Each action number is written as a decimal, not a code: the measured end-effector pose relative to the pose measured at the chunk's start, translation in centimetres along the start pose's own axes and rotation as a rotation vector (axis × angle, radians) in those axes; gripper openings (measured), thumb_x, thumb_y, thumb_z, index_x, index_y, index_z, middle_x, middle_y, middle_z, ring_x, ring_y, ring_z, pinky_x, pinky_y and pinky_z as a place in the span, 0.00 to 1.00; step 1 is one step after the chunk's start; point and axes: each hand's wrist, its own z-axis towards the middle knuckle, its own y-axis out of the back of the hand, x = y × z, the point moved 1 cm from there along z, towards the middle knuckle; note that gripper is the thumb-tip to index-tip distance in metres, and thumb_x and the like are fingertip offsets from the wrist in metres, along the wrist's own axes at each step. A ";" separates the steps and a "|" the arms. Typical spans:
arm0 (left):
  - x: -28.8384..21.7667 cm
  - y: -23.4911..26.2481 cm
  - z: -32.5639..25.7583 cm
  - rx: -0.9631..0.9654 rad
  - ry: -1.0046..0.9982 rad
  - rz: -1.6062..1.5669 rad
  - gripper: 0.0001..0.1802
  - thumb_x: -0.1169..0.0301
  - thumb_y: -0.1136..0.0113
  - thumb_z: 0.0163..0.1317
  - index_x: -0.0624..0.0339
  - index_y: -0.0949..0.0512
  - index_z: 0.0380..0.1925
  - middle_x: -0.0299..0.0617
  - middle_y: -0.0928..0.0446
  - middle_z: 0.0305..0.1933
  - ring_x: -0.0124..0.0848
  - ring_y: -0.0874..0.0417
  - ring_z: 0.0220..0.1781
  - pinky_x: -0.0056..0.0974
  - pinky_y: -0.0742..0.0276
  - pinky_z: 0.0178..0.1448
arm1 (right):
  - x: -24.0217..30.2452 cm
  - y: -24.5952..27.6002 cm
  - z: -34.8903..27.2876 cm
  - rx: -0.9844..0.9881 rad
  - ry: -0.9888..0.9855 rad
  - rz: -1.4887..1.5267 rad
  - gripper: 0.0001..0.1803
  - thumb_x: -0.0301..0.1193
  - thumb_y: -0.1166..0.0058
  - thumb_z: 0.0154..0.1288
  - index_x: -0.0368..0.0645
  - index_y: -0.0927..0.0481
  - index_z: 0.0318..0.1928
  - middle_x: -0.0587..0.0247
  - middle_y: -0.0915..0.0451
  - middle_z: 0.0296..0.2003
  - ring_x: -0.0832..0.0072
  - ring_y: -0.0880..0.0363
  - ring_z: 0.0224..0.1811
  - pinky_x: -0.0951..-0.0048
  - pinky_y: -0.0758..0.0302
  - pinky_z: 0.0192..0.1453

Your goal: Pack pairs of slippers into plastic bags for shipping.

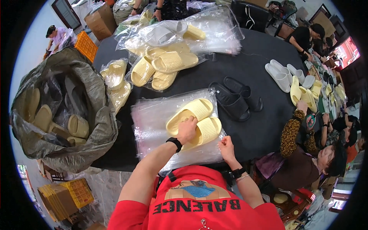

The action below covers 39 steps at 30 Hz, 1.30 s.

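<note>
A pair of pale yellow slide slippers [205, 132] lies side by side on a stack of clear plastic bags [149, 122] at the table's near edge. My left hand [187, 130] reaches over the pair, its fingers closed on the inner edges where the two slippers meet. Just right of the slippers, at the border of the bags, my right hand [227, 148] is closed with thumb and fingers together. Whatever it pinches there is too small to make out. Beyond the bags to the right sits a pair of black slides [233, 100].
Bagged yellow slippers [174, 61] and more clear bags [218, 34] are piled at the back. A large woven sack [76, 153] of slippers stands left. White slippers [278, 76] lie at the right, where a co-worker's hand [302, 106] touches yellow ones [296, 91].
</note>
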 end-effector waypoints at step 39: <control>8.1 3.6 -2.4 0.101 -0.202 0.048 0.12 0.75 0.48 0.44 0.56 0.23 0.32 0.44 0.26 0.35 0.43 0.25 0.39 0.44 0.29 0.44 | -0.5 2.0 -2.2 0.237 -0.058 -0.377 0.16 0.43 0.56 0.57 0.45 0.24 0.32 0.50 0.22 0.30 0.52 0.24 0.36 0.56 0.29 0.38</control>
